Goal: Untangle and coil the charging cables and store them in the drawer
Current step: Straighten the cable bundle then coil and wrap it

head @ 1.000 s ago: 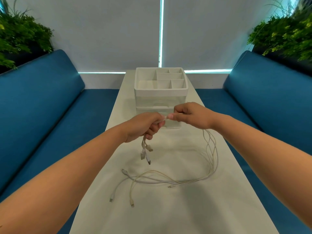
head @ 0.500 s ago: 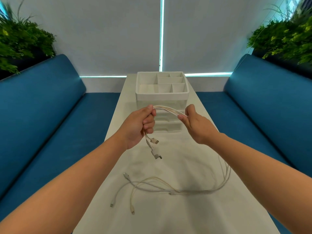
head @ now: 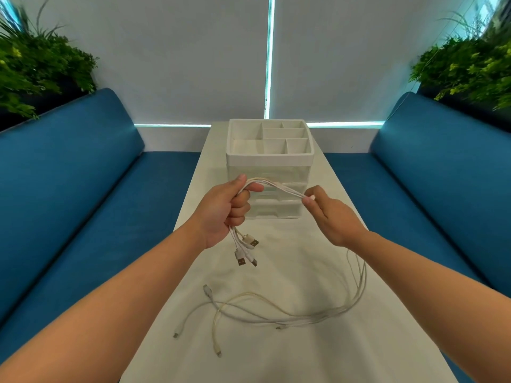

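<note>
Left grip: my left hand (head: 224, 214), centre of the frame, is clenched round the bundle of thin white charging cables (head: 279, 187); four metal-tipped USB plugs (head: 246, 251) hang just below my fist.
Right grip: my right hand (head: 329, 214), right of centre, pinches the same bundle between thumb and forefinger.
Span between grips: a short arch of cable, its long axis running left to right across the frame, falling slightly toward the right pinch.
Slack: past the right pinch the strands drop behind my right wrist, sweep through the lower right and lie loosely crossed on the white desk (head: 318, 360); the small-plug ends (head: 218, 353) rest at lower centre.
Key relation: all free length lies on the right-hand side of the grip, so I judge the right hand would feed each loop back to the left, which anchors the plug end.
Store: the white plastic drawer unit with clear drawers (head: 276, 208) stands directly behind both hands, upper centre; its drawers look closed.
Stage: coiling barely begun; nothing stored.
</note>
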A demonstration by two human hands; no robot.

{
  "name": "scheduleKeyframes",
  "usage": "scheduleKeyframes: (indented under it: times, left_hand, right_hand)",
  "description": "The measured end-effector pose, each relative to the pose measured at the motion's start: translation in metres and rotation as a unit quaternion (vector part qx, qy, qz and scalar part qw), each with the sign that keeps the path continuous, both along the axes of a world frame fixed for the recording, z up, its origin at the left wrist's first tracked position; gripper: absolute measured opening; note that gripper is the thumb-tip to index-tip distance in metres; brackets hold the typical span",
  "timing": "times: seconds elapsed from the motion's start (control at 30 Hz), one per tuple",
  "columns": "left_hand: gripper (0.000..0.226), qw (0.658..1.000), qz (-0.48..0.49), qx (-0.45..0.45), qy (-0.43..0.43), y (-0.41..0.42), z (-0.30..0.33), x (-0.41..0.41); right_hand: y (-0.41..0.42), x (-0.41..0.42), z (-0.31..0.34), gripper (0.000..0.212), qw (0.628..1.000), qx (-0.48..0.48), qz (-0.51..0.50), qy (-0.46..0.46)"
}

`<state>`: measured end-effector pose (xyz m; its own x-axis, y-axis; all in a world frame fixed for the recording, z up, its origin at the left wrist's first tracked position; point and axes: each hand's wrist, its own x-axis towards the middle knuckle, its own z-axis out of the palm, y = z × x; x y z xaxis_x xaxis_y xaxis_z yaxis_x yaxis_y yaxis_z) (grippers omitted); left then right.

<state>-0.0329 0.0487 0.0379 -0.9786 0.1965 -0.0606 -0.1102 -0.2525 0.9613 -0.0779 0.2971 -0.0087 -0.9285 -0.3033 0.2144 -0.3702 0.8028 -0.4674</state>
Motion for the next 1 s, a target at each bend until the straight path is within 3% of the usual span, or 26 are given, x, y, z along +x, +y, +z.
scheduleKeyframes:
  times: [0.1, 0.23, 0.43, 0.6, 0.73, 0.9, 1.0]
  left_hand:
    - [0.039, 0.999, -0.042, -0.006, 0.005, -0.002, 0.001, 0.002]
    - [0.038, 0.994, -0.111, 0.007, 0.008, 0.003, 0.006, 0.006]
    - [0.025, 0.993, -0.097, 0.054, 0.027, 0.014, 0.005, 0.008]
    - [0.027, 0.989, -0.096, 0.109, -0.042, 0.012, 0.001, 0.006]
    - [0.029, 0.999, -0.001, 0.033, -0.015, 0.019, -0.002, 0.007]
    - [0.026, 0.996, 0.009, -0.091, -0.013, 0.031, -0.003, 0.008]
    - [0.025, 0.971, 0.012, -0.236, 0.032, 0.033, -0.007, 0.009]
  right_hand:
    - [0.004, 0.000, 0.004, 0.020, 0.999, -0.005, 0.018, 0.026]
    - [0.004, -0.007, 0.009, 0.027, 0.999, -0.036, 0.014, 0.033]
    - [-0.008, -0.004, 0.005, 0.030, 0.996, 0.065, 0.051, 0.035]
    - [-0.013, 0.008, 0.011, 0.032, 0.962, 0.206, 0.148, 0.099]
    - [-0.024, 0.019, 0.020, 0.028, 0.928, 0.239, 0.246, 0.146]
    - [-0.045, 0.019, 0.029, 0.031, 0.887, 0.180, 0.377, 0.197]
    - [-0.048, 0.021, 0.039, 0.020, 0.904, 0.142, 0.365, 0.168]
